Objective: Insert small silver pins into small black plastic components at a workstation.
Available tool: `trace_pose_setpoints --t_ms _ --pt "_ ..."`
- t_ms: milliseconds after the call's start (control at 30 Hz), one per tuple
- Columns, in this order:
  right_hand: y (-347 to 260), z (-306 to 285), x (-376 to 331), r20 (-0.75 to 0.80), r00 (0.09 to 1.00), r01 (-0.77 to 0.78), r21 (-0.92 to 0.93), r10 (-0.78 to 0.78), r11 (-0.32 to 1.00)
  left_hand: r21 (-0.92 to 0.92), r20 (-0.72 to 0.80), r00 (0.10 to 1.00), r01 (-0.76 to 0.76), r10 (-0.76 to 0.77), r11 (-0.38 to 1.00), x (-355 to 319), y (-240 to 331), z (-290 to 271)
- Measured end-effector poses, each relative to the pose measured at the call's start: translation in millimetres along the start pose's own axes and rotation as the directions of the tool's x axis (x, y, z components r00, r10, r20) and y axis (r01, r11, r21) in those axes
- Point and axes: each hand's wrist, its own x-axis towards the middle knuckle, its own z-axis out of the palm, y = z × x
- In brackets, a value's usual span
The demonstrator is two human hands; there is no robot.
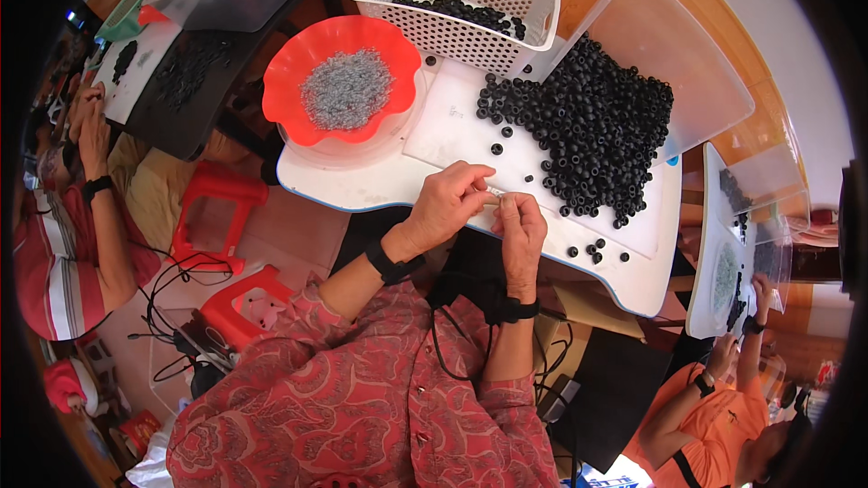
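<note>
At the table's front edge, my left hand (446,202) and my right hand (522,228) meet with fingertips pinched together. A small pale piece (494,191) shows between them; its kind is too small to make out. Just beyond my right hand spreads a large heap of small black ring-shaped pieces (601,117), with several loose ones near its edge. To the far left of my hands stands a red wavy-rimmed bowl (280,81), which holds a pile of small grey, shiny pieces (347,89).
A white perforated basket (461,47) with black pieces stands at the back of the white table (362,188). A clear plastic bin (701,81) lies tipped behind the heap. Red stools (221,208) are at the left. Other people work at tables on both sides.
</note>
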Motion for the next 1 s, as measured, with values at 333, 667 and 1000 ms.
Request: trace_pose_setpoints --t_ms 333,667,1000 --pt "-5.4 -0.2 0.6 0.019 1.0 -0.01 -0.018 0.01 1.0 0.183 -0.013 0.972 -0.226 0.233 0.957 -2.2 -9.0 6.0" --pt "9.3 7.7 -5.2 -0.071 0.984 0.16 -0.075 -0.165 0.984 -0.341 0.292 0.82 0.571 -0.493 0.747 2.8 12.3 7.9" --pt "5.0 3.5 -4.6 -0.063 0.993 0.099 -0.068 -0.104 0.993 -0.43 0.432 0.744 0.667 -0.51 0.609 6.7 13.4 -1.0"
